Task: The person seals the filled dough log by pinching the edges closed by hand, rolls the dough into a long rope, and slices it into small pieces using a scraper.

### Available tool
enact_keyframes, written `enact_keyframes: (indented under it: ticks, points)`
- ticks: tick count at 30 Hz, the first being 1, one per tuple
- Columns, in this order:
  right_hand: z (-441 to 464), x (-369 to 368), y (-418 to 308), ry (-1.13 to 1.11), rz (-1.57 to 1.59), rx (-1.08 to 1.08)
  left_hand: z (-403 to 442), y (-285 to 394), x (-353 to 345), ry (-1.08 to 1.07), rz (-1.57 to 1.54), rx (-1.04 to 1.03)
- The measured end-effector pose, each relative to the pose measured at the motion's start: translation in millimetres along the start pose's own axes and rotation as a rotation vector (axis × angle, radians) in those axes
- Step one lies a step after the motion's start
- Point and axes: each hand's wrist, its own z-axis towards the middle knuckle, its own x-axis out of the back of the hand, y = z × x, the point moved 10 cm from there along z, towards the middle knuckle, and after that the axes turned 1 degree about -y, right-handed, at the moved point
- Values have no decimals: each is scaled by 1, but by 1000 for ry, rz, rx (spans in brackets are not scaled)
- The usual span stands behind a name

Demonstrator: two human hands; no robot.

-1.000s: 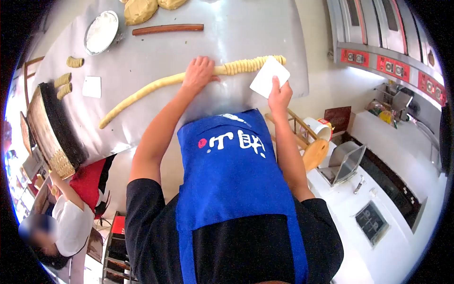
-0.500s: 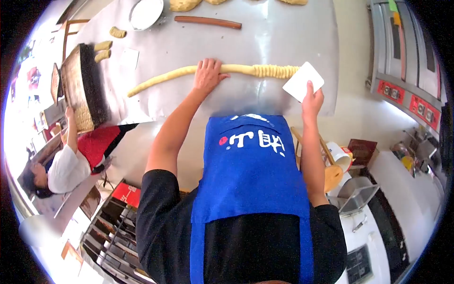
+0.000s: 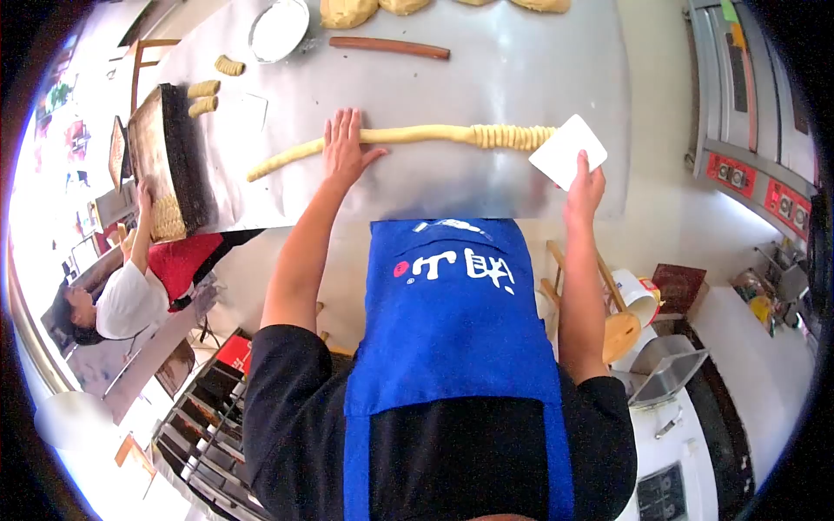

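Note:
A long dough rope [image 3: 417, 134] lies across the metal table, plain on its left and scored into narrow ridges [image 3: 512, 137] toward its right end. My left hand [image 3: 345, 154] rests flat over the plain part, fingers stretched and thumb out to the right. In my right hand [image 3: 585, 187] is a white square scraper [image 3: 569, 152], pinched between thumb and fingers; it covers the rope's right end. Whether the scraper's edge touches the dough cannot be told.
Behind the rope lie a brown rolling stick [image 3: 391, 47], a bowl of white powder [image 3: 279, 29] and dough lumps [image 3: 349, 10]. Short ridged pieces [image 3: 229, 66] and a woven tray [image 3: 156, 165] are left, where another person [image 3: 130, 300] touches the tray. Ovens [image 3: 738, 87] stand right.
The view has swung, shifting the table's contents to the right in the picture. My left hand has slid leftward along the rope, away from the ridges. My right hand still holds the scraper.

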Motion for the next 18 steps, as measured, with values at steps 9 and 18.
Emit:
enact_keyframes:
  ticks: [9,18]
  points:
    - [-85,-23,19,274,154,42,-52,-14,-3,38,-238,101]
    - [-119,-58,19,201,98,1,53,158,8,-18,-467,-370]
